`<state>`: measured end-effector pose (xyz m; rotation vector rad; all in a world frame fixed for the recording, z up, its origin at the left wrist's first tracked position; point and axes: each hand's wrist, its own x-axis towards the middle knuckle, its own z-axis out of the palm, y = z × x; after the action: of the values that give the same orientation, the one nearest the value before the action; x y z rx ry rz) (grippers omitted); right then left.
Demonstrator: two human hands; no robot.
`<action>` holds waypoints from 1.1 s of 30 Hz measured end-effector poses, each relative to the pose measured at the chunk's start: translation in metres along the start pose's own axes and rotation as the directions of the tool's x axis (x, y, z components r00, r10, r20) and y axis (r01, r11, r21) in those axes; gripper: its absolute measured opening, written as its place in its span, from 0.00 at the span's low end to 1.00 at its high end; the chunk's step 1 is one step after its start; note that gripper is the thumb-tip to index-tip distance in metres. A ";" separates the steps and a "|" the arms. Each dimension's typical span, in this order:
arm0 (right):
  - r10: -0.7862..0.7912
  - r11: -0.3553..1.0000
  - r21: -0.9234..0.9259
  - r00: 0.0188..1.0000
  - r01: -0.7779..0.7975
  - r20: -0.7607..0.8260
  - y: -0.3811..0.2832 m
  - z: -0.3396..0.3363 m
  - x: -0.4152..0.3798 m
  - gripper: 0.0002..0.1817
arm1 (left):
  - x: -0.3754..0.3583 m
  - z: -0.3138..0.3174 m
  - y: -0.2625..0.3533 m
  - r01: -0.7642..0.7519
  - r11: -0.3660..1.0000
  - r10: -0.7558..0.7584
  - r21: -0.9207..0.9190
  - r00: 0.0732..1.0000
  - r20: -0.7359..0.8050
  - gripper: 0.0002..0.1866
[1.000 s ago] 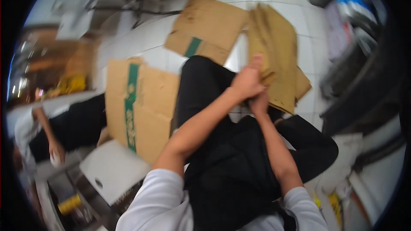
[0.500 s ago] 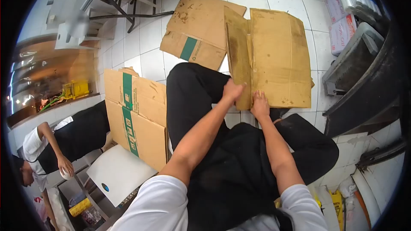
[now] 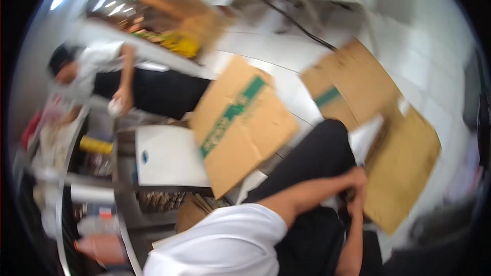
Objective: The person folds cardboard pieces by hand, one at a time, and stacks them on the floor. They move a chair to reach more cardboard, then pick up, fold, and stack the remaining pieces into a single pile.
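Note:
My left hand (image 3: 357,178) is at the near left edge of a worn, flattened cardboard box (image 3: 404,168). Just below it, close against it or nearly so, is my right hand (image 3: 356,202). Motion blur smears the fingers of both hands, so their grip on the cardboard cannot be made out. The worn box lies on the floor beyond my knees. Another flattened cardboard piece (image 3: 358,87) with a green stripe lies farther off, partly under it. On my left leans a larger flattened box (image 3: 245,128) with a green printed band.
Another person (image 3: 148,89) in a dark apron works at the left, a round white thing in one hand. A white panel (image 3: 169,156) and shelving with bottles (image 3: 102,248) stand at the left. Dark table legs (image 3: 286,15) rise from the tiled floor at the back.
My view has swung to the left, so the cardboard and my hands now appear farther right. My hands have come closer together. The right hand no longer lies spread on the worn box.

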<state>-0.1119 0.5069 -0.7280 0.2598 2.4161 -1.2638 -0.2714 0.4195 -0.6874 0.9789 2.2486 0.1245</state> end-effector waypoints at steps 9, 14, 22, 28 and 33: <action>0.221 0.949 -0.273 0.953 -0.161 0.207 -0.019 -0.013 0.004 0.58 | 0.007 -0.002 0.001 0.088 0.976 -0.103 -0.200 0.992 -0.070 0.15; 0.240 0.951 -0.246 0.948 -0.187 0.208 -0.021 -0.019 0.010 0.59 | 0.013 0.000 0.004 0.097 0.982 -0.110 -0.165 0.992 -0.068 0.16; 0.244 0.937 -0.302 0.950 -0.179 0.195 -0.010 -0.005 0.016 0.82 | -0.013 -0.027 0.013 0.279 0.544 -0.425 -0.792 0.905 0.027 0.29; 0.271 0.918 -0.334 0.953 -0.213 0.135 -0.032 -0.003 0.006 0.85 | -0.009 -0.021 0.015 0.310 0.577 -0.439 -0.755 0.898 0.034 0.40; 0.330 0.889 -0.388 0.928 -0.244 0.174 -0.050 -0.010 0.007 0.88 | 0.013 0.006 0.015 0.324 0.602 -0.457 -0.730 0.889 0.017 0.43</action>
<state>-0.1379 0.4863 -0.6882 0.3276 2.2446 -0.6627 -0.2652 0.4379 -0.6942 0.0275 2.1969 0.8577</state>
